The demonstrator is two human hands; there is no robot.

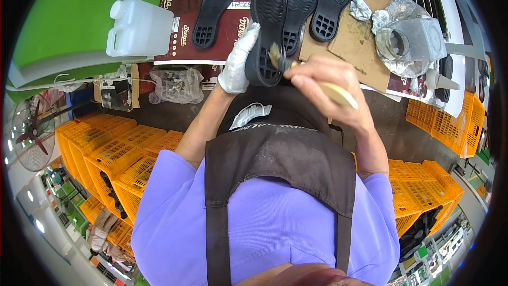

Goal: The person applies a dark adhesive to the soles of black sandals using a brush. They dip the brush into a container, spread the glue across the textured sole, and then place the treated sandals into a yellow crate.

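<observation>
My left hand (239, 64), in a white glove, grips a black shoe sole (270, 13) by its left edge near the heel. The sole's inner side faces up, with ridges at the toe and square pockets at the heel. My bare right hand (329, 86) is closed round the pale handle of a brush (338, 95). Its bristles are over the sole's heel end; whether they touch it I cannot tell. Behind lie more black soles: one to the left (214, 13), one partly hidden (300, 13) and one to the right (332, 8).
A white plastic jug (140, 27) stands at the left on the table. At the right are a clear container (423, 39) in crumpled wrapping and a crumpled white wad (360, 7) on cardboard (365, 47). Orange crates (114, 148) are stacked on both sides of me.
</observation>
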